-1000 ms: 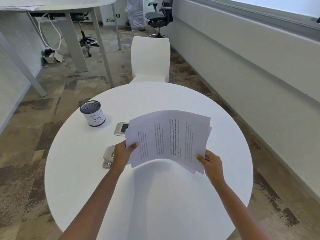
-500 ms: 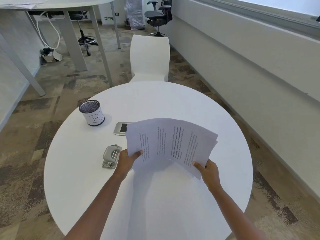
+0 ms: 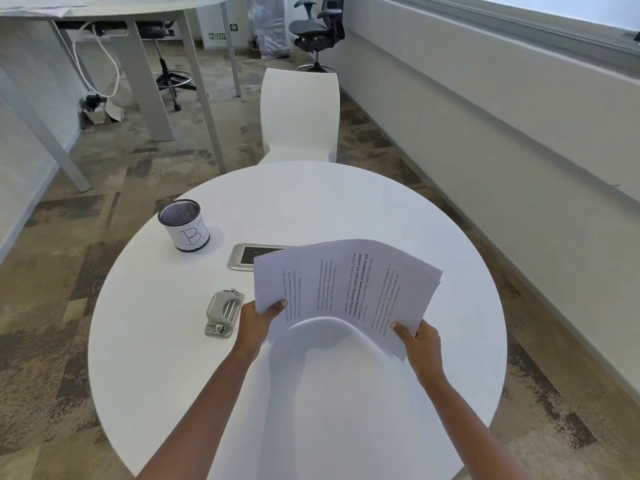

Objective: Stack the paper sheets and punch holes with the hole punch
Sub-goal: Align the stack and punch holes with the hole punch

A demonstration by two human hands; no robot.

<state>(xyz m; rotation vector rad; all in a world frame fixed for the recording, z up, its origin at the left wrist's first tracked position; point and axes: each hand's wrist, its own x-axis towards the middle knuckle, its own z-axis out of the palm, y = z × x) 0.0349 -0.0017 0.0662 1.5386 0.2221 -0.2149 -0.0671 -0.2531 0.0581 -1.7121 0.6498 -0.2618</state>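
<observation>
A stack of printed paper sheets (image 3: 346, 282) arches upward above the round white table (image 3: 173, 341), its near edge bowed into a hump. My left hand (image 3: 258, 322) pinches the stack's near left corner, thumb on top. My right hand (image 3: 417, 341) grips the near right corner, where the sheet edges fan slightly apart. A grey metal hole punch (image 3: 223, 312) lies flat on the table just left of my left hand, untouched.
A mesh pen cup (image 3: 184, 225) labelled "B" stands at the table's back left. A grey inset panel (image 3: 247, 259) is partly covered by the sheets. A white chair (image 3: 299, 112) faces the table's far side; a low wall runs along the right.
The stack has dropped lower toward the table and bowed into an arch as my hands came closer together. The hole punch, earlier partly hidden behind my left hand, now shows fully.
</observation>
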